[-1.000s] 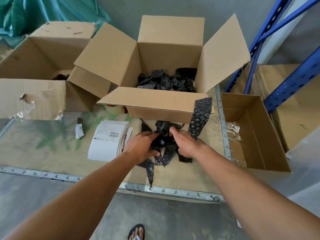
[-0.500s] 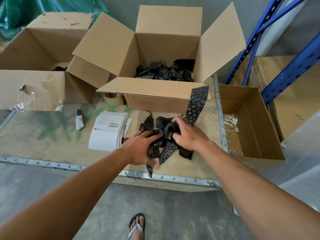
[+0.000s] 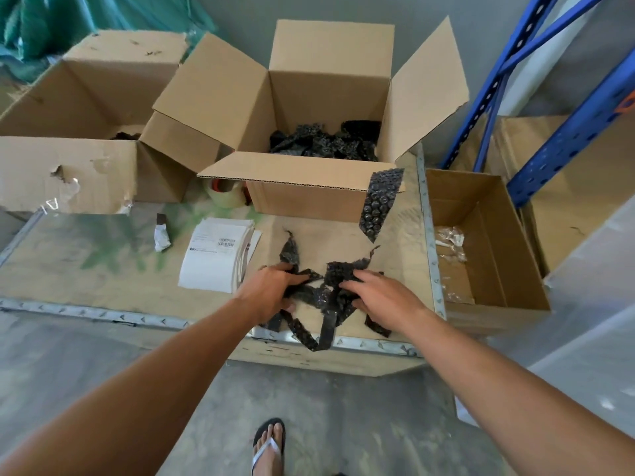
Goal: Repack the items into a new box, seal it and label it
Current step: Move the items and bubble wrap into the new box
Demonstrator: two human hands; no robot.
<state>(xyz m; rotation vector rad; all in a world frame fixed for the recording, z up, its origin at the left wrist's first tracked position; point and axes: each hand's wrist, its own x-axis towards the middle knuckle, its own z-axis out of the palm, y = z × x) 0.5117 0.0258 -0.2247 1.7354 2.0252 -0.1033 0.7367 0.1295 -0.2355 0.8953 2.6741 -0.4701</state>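
I stand at a wooden table with the new box open at 12 o'clock, flaps spread, and black wrapped items lying in its bottom. Just in front of me is a loose tangle of black bubble-wrap scraps. My left hand has its fingers curled around several strips. My right hand lies on the pile with fingers straight, pressing rather than gripping. The pile is many separate pieces and some tails hang over the table edge at 6 o'clock, so I judge that a one-sided lift could shed strips onto the concrete floor. The box's near flap juts toward me and could snag the bundle. A bubble-wrap strip hanging from that flap's corner at 1 o'clock may slide off. The table is bare board streaked with green paint and edged in metal. Around it are blue shelving at 2 o'clock, a green tarp at 11, a torn old box at 10 and a smaller open box at 3. A stack of labels lies at 9 o'clock from my hands, a tape roll sits at 11 under the flap, and a small crumpled white scrap is near them.
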